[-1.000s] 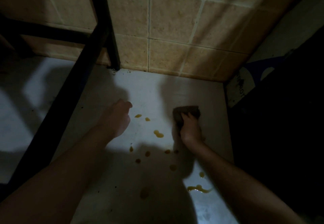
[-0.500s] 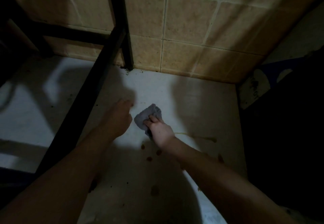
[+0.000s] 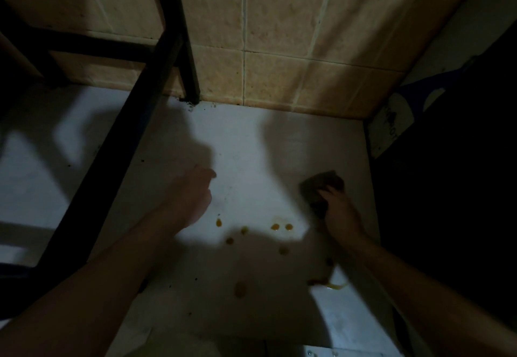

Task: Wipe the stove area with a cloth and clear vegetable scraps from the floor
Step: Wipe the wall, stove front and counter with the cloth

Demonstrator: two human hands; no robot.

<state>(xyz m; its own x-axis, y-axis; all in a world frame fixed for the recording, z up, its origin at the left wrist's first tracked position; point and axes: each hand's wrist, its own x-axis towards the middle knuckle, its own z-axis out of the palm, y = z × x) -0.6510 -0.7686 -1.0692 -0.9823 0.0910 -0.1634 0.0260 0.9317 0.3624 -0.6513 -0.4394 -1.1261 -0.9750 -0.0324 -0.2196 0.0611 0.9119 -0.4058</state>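
Far right of the drops (image 3: 275, 227), right hand (image 3: 340, 211) gripped the cloth (image 3: 321, 188), pressed onto the white top (image 3: 251, 138), likely to wipe them. Left hand (image 3: 193, 194) sat left, fingers curled, empty, probably bracing.

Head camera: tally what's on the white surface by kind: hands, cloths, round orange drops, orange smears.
hands: 2, the left hand and the right hand
cloth: 1, gripped by the right hand
round orange drops: 7 clearly visible
orange smear: 1, beside the right forearm
total: 11
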